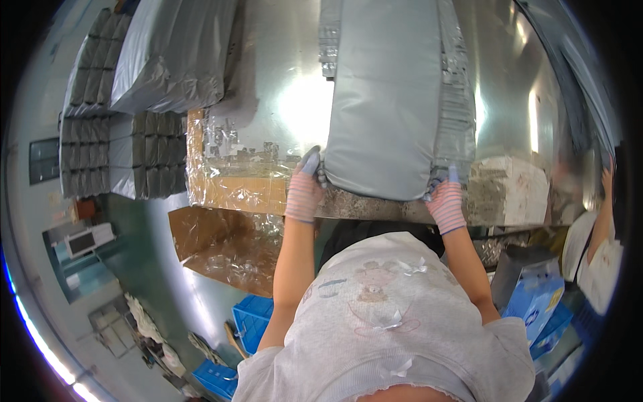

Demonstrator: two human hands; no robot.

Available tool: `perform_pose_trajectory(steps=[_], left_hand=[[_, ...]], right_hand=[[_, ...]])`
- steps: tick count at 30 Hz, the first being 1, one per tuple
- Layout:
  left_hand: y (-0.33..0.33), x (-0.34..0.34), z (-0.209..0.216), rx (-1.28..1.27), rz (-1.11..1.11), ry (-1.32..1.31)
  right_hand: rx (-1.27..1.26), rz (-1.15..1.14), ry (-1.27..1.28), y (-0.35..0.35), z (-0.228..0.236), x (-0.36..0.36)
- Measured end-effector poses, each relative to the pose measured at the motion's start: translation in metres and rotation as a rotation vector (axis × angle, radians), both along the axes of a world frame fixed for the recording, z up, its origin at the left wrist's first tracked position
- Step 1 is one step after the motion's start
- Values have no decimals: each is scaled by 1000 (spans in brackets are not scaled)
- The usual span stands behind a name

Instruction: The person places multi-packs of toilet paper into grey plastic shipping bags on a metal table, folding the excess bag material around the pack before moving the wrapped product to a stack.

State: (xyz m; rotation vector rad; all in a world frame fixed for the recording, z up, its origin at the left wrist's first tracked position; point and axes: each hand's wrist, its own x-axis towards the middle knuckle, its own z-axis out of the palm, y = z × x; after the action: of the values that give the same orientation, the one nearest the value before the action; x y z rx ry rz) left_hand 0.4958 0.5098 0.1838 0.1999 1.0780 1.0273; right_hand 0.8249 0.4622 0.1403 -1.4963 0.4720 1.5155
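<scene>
A long grey plastic-film bundle (385, 100) lies lengthwise on the metal table in front of me, its rounded near end by the table's front edge. My left hand (307, 187), in a pink-and-white striped glove with grey fingertips, is at its near left corner, fingers curled against the side and one finger pointing forward. At the near right corner my right hand (447, 201), gloved alike, has its fingers closed round the edge. Both hands grip the bundle; its underside is hidden. Crinkled grey film packs (455, 87) show along its right side, partly beneath it.
Stacks of grey wrapped packs (144, 151) stand at the left. The metal table (261, 74) has taped cardboard (244, 193) along its front left edge. An open cardboard box (231, 251) sits below. Blue crates (253, 321) are lower left, and another person's arm (601, 214) shows far right.
</scene>
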Motion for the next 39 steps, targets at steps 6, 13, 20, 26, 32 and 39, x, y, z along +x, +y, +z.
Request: perform_pose_trajectory(steps=[6,13,20,26,32,39], left_hand=[[56,18,-2,88,-45,406],[60,47,49,-10,-326,64],[83,15,128,401,-281,-19],[105,-71,200,523,-98,-126],[140,-235,246,725,280,476],[293,-393,396,610,-243,1626]], right_hand=[[448,560,-1277,25,-126,25],[350,211,-18,49,-23,-16],[675,446,23,88,145,-49],[984,483,-302,119,245,-137],[1430,681,-134,181,334,-264],[1152,780,-473,338,360,-459]])
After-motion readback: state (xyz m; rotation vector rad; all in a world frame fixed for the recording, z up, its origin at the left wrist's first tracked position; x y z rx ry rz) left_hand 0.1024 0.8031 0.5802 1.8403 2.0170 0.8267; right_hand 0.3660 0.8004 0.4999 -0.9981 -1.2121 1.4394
